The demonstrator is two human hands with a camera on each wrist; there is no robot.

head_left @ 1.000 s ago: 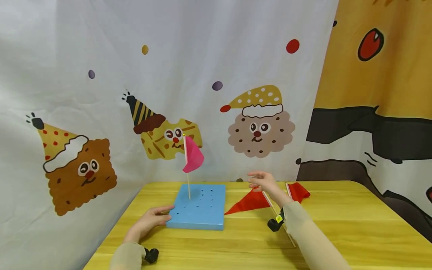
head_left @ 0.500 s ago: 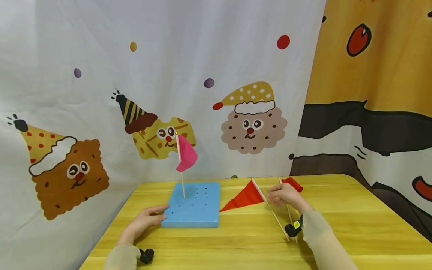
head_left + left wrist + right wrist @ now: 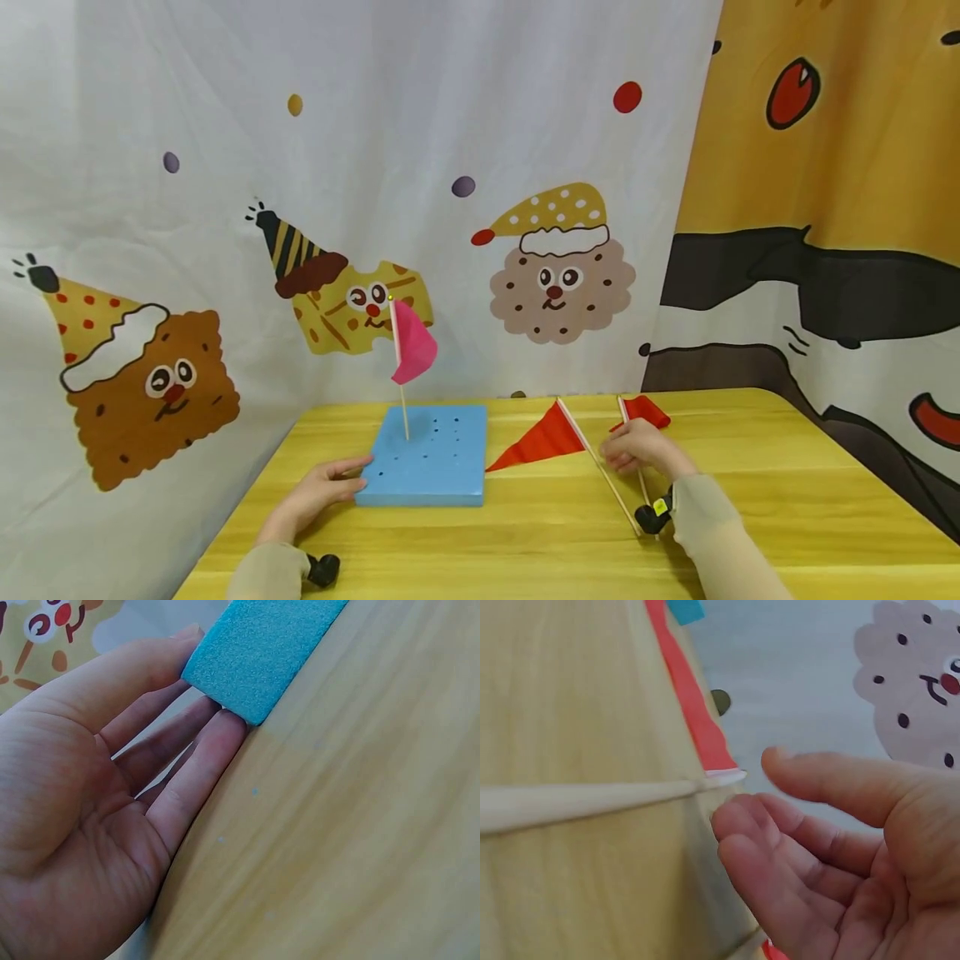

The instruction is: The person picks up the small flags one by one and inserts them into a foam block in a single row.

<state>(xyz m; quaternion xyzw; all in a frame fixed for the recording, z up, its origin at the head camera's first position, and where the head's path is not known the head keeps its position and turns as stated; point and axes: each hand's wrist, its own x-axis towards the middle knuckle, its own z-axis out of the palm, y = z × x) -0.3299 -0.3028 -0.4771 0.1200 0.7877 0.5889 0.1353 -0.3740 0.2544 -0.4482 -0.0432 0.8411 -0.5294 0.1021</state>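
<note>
My left hand [image 3: 315, 493] rests at the near left corner of a blue foam block [image 3: 427, 479] with small holes. In the left wrist view its fairly straight fingers touch the block's side, the thumb at its upper edge. Upright in the block stands a pink flag [image 3: 412, 342] on a thin stick. My right hand [image 3: 641, 448] hovers over two red flags lying on the table. The left red flag [image 3: 543, 437] is spread flat; the right red flag [image 3: 647, 410] is bunched, its stick partly hidden by the hand. In the right wrist view, thumb and loosely bent fingers stand apart, holding nothing.
The wooden table [image 3: 525, 550] ends at a hanging cloth [image 3: 450, 100] printed with cartoon biscuits and cheese. Both red flags' sticks run toward the near right of the table. A black wrist camera [image 3: 324, 571] sits at the left cuff.
My right hand has moved right and lower, from above the left red flag to the right one's stick. The left hand stays at the block. The head view has shifted slightly.
</note>
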